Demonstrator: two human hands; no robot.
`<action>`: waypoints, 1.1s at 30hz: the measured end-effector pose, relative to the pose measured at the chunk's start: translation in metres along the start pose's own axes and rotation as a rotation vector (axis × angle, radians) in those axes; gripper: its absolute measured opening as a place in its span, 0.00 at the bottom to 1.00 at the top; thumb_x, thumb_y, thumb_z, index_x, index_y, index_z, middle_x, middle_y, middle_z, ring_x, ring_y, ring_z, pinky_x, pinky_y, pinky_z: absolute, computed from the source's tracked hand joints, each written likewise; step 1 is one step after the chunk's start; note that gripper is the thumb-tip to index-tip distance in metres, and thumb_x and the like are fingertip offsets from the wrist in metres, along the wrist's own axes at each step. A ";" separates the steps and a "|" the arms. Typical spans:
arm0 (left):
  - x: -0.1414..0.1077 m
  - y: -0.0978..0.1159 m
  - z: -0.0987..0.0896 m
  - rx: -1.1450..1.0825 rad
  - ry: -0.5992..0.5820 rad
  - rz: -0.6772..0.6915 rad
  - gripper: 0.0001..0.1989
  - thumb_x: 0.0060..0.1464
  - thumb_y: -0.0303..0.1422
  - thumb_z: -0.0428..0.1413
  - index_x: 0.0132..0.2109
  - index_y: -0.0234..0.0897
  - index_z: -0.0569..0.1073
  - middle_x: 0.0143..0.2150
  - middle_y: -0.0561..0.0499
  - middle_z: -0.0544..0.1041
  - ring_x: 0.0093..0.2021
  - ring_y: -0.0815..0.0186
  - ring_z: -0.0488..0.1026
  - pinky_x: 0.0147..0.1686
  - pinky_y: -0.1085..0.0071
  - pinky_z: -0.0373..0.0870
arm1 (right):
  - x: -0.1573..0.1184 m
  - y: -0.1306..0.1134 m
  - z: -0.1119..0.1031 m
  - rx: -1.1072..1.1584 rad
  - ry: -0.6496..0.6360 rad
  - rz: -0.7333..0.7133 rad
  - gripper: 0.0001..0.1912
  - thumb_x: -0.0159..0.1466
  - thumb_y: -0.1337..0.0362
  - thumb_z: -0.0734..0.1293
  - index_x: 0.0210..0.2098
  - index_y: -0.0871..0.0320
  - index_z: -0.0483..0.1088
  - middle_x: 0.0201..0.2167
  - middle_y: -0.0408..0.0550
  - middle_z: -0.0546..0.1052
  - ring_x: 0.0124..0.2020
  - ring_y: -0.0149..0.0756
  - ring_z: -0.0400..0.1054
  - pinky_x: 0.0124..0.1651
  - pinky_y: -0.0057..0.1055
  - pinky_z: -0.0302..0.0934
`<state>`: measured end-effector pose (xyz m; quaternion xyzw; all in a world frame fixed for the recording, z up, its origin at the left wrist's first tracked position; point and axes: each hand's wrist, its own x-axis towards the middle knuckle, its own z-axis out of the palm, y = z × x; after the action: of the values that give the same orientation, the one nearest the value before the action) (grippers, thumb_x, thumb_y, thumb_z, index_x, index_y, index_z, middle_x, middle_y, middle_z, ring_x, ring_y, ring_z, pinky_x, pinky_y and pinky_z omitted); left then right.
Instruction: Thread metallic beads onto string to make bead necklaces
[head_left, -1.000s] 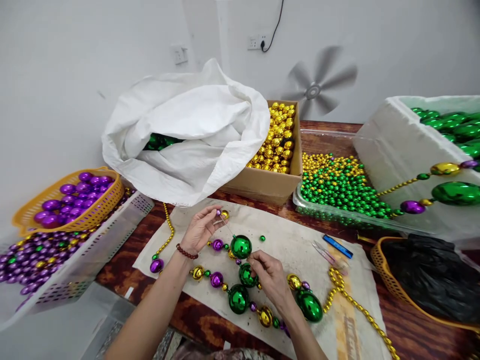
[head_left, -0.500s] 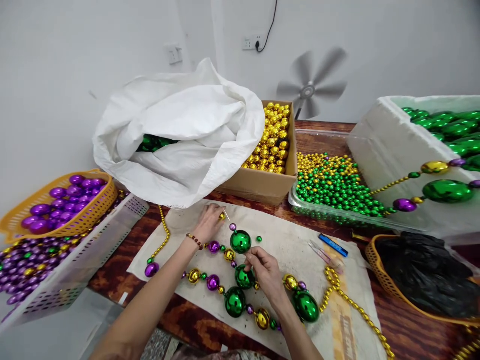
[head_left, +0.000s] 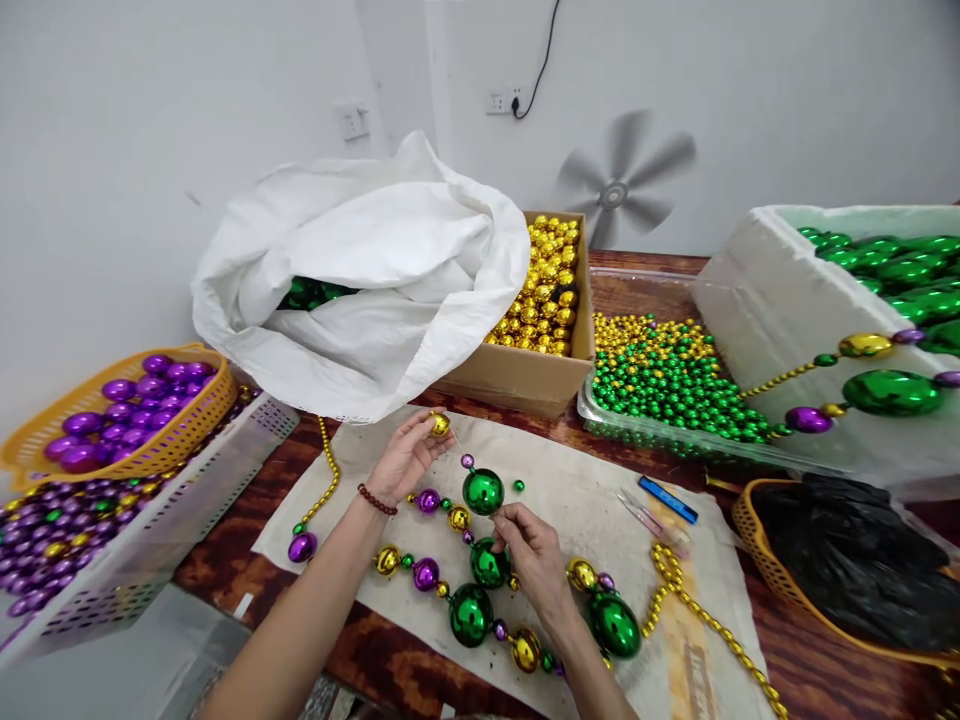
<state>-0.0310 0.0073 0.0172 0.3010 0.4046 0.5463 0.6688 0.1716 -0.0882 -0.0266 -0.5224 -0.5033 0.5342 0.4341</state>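
My left hand is closed on a gold bead, held up above the cloth with a pale thread end beside it. Below the thread come a small purple bead and a large green bead. Just under that green bead, my right hand pinches at the strand; what lies between its fingertips is too small to make out. A bead garland of green, gold and purple balls lies looped on the cloth around my hands. One loose small green bead sits nearby.
Scissors and a blue cutter lie to the right. Behind stand a white sack, a carton of gold balls and a clear bin of small beads. A basket holds purple balls; a fan spins.
My left hand has turned and lifted slightly, bringing the gold bead up off the cloth into clear view between its fingers. My right hand stays at the strand, nearly in place.
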 end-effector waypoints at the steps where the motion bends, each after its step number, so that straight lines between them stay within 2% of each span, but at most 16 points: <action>1: -0.003 0.004 0.003 -0.079 -0.004 -0.021 0.16 0.53 0.33 0.63 0.49 0.35 0.75 0.42 0.47 0.80 0.45 0.61 0.79 0.52 0.63 0.72 | -0.001 0.000 0.000 -0.006 -0.007 -0.005 0.15 0.62 0.52 0.63 0.28 0.58 0.69 0.21 0.42 0.69 0.23 0.34 0.67 0.27 0.28 0.57; 6: -0.005 0.013 0.009 -0.216 -0.011 -0.060 0.12 0.58 0.33 0.60 0.48 0.34 0.76 0.41 0.48 0.81 0.42 0.65 0.79 0.52 0.65 0.73 | -0.004 -0.003 0.000 -0.040 -0.033 -0.031 0.15 0.64 0.53 0.63 0.28 0.57 0.69 0.21 0.42 0.69 0.23 0.34 0.67 0.27 0.28 0.58; 16: -0.009 0.018 0.012 -0.254 -0.013 -0.071 0.12 0.58 0.32 0.60 0.49 0.34 0.76 0.42 0.48 0.80 0.40 0.66 0.78 0.49 0.65 0.75 | -0.003 -0.005 0.001 -0.053 -0.039 -0.020 0.16 0.64 0.53 0.63 0.28 0.57 0.69 0.21 0.42 0.69 0.23 0.35 0.67 0.27 0.28 0.58; 25: -0.009 0.018 0.016 -0.198 -0.021 -0.044 0.14 0.56 0.32 0.62 0.49 0.35 0.76 0.41 0.49 0.80 0.40 0.65 0.78 0.48 0.63 0.75 | -0.001 -0.003 0.002 -0.025 -0.020 -0.005 0.16 0.63 0.52 0.63 0.28 0.57 0.69 0.20 0.42 0.69 0.23 0.34 0.66 0.27 0.28 0.57; 29: -0.015 0.016 0.023 -0.132 -0.044 0.001 0.17 0.54 0.31 0.63 0.52 0.38 0.75 0.41 0.49 0.79 0.42 0.63 0.79 0.47 0.64 0.74 | 0.004 -0.001 0.005 0.053 -0.016 0.011 0.15 0.62 0.52 0.64 0.29 0.57 0.69 0.21 0.41 0.69 0.22 0.33 0.66 0.26 0.27 0.56; 33: -0.021 0.008 0.030 -0.078 -0.057 0.032 0.15 0.53 0.32 0.64 0.49 0.38 0.76 0.42 0.49 0.79 0.43 0.62 0.78 0.45 0.66 0.73 | 0.013 -0.001 0.011 0.152 -0.005 -0.005 0.15 0.61 0.52 0.66 0.27 0.57 0.68 0.20 0.41 0.70 0.21 0.31 0.65 0.25 0.27 0.56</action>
<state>-0.0101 -0.0104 0.0432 0.2964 0.3590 0.5635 0.6824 0.1599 -0.0756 -0.0275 -0.4852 -0.4637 0.5712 0.4725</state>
